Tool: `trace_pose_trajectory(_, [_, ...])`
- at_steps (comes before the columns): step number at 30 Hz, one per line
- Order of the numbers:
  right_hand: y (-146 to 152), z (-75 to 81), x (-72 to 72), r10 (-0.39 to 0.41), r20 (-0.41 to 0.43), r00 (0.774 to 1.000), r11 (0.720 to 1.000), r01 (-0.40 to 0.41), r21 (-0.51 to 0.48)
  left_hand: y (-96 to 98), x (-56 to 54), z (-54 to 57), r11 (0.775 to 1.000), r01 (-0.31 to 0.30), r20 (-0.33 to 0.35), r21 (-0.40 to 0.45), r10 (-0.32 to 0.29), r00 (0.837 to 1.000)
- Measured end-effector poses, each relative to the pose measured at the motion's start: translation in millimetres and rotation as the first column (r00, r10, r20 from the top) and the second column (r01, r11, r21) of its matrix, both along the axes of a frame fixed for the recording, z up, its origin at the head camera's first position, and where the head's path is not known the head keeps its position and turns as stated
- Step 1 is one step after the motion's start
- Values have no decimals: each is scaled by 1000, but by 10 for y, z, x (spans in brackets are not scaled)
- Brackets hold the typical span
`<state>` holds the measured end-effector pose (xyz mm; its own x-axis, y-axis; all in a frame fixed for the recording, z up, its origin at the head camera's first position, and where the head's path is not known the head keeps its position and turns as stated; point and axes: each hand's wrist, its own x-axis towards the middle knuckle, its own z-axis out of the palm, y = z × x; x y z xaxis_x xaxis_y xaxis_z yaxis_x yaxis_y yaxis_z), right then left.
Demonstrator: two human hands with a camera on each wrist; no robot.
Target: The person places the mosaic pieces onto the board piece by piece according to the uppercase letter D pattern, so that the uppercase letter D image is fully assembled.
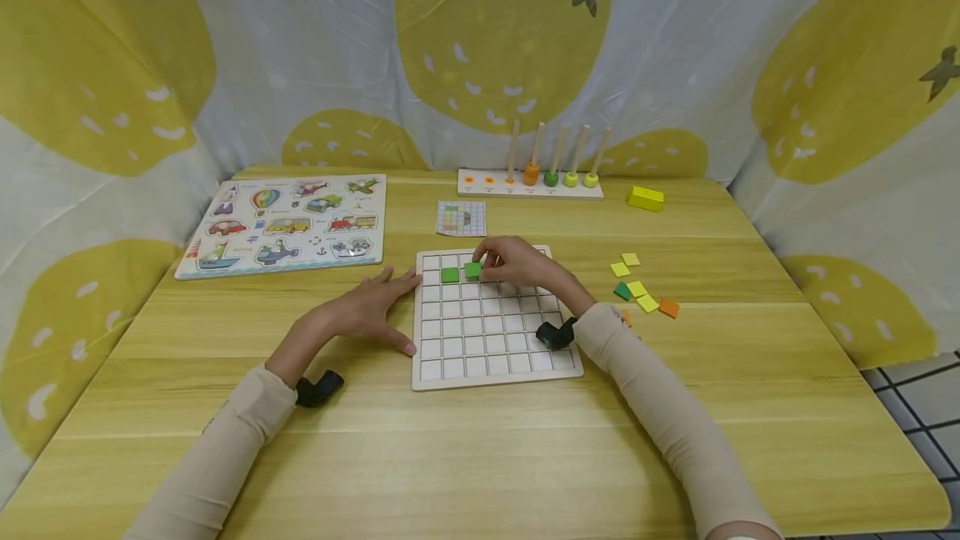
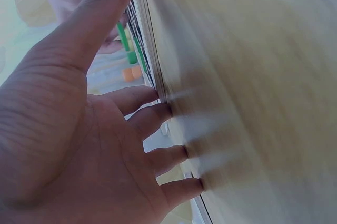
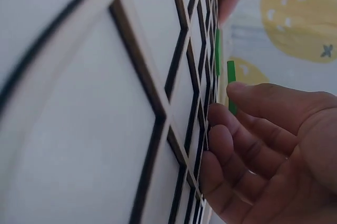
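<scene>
A wooden grid board [image 1: 498, 382] with white square cells lies mid-table. One green square tile [image 1: 449, 275] sits in a cell of its second row. Just right of it, my right hand [image 1: 517, 261] pinches another green tile [image 1: 472, 271] between thumb and fingers. In the right wrist view that pinched tile [image 3: 231, 76] stands slightly off the board's surface. My left hand [image 1: 367, 311] is spread at the board's left edge, thumb and fingertips touching it. The left wrist view shows the straight fingers [image 2: 167, 161] resting on the table beside the board's rim [image 2: 150, 39].
A patterned card [image 1: 461, 218] lies behind the board. Farther back stands a peg rack [image 1: 530, 183] with coloured beads. A vehicle picture puzzle [image 1: 288, 225] lies at left. Loose yellow tiles [image 1: 647, 303], a dark green tile [image 1: 622, 291] and an orange tile [image 1: 669, 308] lie right, before a yellow block [image 1: 646, 198].
</scene>
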<state>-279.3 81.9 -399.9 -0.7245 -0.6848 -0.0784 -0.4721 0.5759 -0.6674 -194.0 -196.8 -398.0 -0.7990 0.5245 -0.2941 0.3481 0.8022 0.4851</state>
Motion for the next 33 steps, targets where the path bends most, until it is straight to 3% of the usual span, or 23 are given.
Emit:
trace_pose_trajectory(18, [-72,-82,-7,9,-39,999,1000,-9,21,-16,0,-21,1000,0,-2,5,0,1000])
trace_pose_trajectory(33, [-10,-79,45,26,20,999,999,-25,-43,-3,17,-23,1000,-4,-12,15,5,1000])
